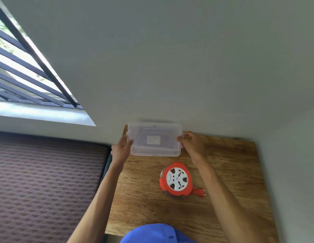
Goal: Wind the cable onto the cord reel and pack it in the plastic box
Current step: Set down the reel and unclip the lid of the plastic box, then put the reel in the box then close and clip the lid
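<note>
Cord reel [175, 179] lies at 6 o'clock of plastic box [154, 139], nearer right hand [191, 140]. Both grips, incl. left hand [121, 148], closed on box short ends; long axis runs 9–3.

A single head-worn wide-angle camera is looking steeply down and forward from above the wooden table [222, 172]. It is taking in the wall [170, 58] beyond and the barred window [29, 67] at left.

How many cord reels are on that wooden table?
1. The orange and white cord reel lies flat on the wooden table, just nearer the person than the plastic box. None other shows.
</note>
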The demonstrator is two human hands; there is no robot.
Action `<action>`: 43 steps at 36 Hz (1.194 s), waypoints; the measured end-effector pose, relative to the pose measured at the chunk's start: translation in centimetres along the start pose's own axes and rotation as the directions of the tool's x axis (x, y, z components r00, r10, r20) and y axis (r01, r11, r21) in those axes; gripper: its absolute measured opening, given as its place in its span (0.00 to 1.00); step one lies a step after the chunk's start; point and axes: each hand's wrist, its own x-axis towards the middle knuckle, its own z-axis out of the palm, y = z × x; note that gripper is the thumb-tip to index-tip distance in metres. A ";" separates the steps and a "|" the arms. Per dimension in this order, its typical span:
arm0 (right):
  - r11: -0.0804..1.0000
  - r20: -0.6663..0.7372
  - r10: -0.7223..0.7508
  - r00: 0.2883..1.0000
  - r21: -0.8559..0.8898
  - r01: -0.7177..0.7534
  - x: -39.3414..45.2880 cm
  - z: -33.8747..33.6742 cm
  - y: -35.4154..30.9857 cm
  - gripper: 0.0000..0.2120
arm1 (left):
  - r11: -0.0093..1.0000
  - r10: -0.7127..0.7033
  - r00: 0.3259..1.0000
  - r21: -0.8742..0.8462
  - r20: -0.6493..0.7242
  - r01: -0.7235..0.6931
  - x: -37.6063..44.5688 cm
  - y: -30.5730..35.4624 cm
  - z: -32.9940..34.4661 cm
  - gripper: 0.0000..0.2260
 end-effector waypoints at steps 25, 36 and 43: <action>0.807 0.101 0.208 0.973 -0.579 -0.113 -11.8 -1.4 12.5 0.47 | 0.894 -0.196 0.964 -0.372 0.179 0.251 -11.6 -12.9 -7.7 0.11; 0.662 0.019 0.199 0.980 -0.740 -0.120 -14.2 -0.8 13.2 0.35 | 0.894 -0.313 0.950 -0.346 -0.024 0.285 -13.1 -16.3 -9.4 0.19; 0.833 0.003 0.310 0.951 -0.484 -0.270 -12.2 0.4 11.2 0.37 | 0.927 -0.295 0.953 -0.264 -0.073 0.267 -13.3 -17.1 -9.7 0.18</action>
